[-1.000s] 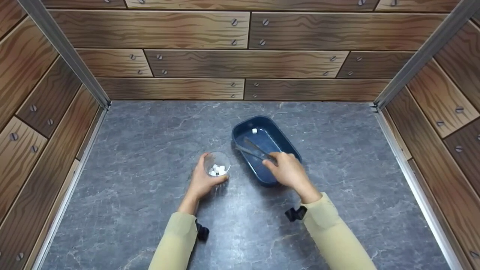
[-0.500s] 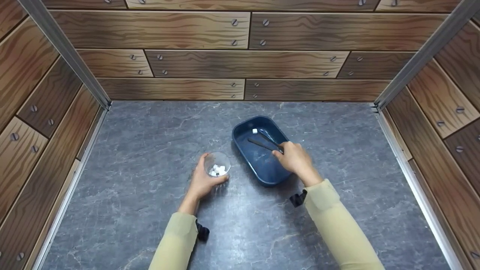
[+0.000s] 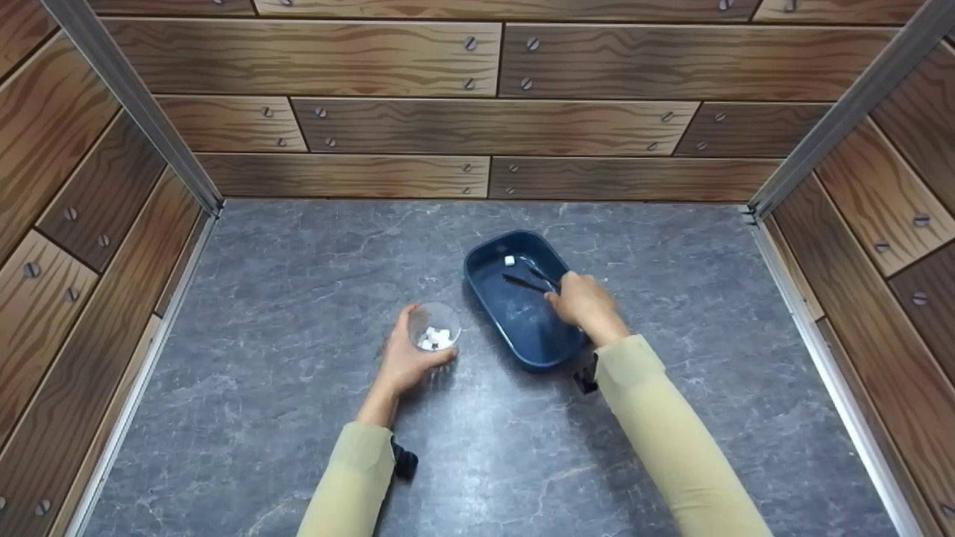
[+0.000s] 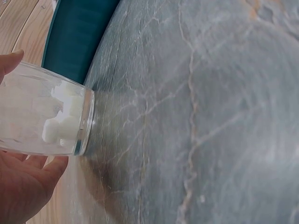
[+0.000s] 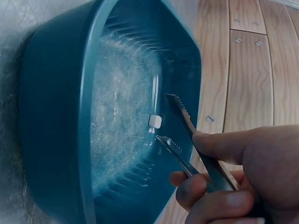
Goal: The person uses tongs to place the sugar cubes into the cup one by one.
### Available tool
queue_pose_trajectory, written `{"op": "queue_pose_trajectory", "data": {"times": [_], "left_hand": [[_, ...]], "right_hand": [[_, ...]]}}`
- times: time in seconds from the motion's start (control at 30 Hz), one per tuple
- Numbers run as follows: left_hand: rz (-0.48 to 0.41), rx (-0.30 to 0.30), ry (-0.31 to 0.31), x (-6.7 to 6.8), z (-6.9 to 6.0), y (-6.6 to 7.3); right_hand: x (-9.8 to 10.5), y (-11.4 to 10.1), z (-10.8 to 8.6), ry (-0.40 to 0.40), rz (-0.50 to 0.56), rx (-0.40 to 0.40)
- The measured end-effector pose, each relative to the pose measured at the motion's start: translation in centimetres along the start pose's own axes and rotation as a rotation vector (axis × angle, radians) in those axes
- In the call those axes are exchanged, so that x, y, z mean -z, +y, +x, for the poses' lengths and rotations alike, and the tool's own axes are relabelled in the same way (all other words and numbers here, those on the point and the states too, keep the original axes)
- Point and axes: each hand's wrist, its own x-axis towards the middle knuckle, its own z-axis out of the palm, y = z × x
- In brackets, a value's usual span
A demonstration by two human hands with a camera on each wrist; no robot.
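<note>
My left hand holds a clear cup round its side, just left of the blue tub. Several small white pieces lie at the bottom of the cup. My right hand reaches over the tub's right rim and grips metal tweezers with serrated tips. Their arms stand spread apart, with nothing between the tips. A single white cube rests on the tub floor near its far end, close to the tips but apart from them, as the right wrist view shows.
The dark blue tub stands slantwise on the grey marbled surface. Wood-patterned panels rise at the back and both sides, with metal rails at the corners.
My right hand has moved away from me and a little right, carrying the tweezers from the tub's left rim towards its far right side. The left hand and cup stay put.
</note>
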Motion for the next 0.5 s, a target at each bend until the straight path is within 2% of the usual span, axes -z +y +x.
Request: {"op": "queue_pose_trajectory", "data": {"times": [0.5], "left_hand": [[-0.001,0.010,0.000,0.0,0.0,0.0]], "right_hand": [[-1.2,-1.4,2.2,0.040,0.011,0.058]]}}
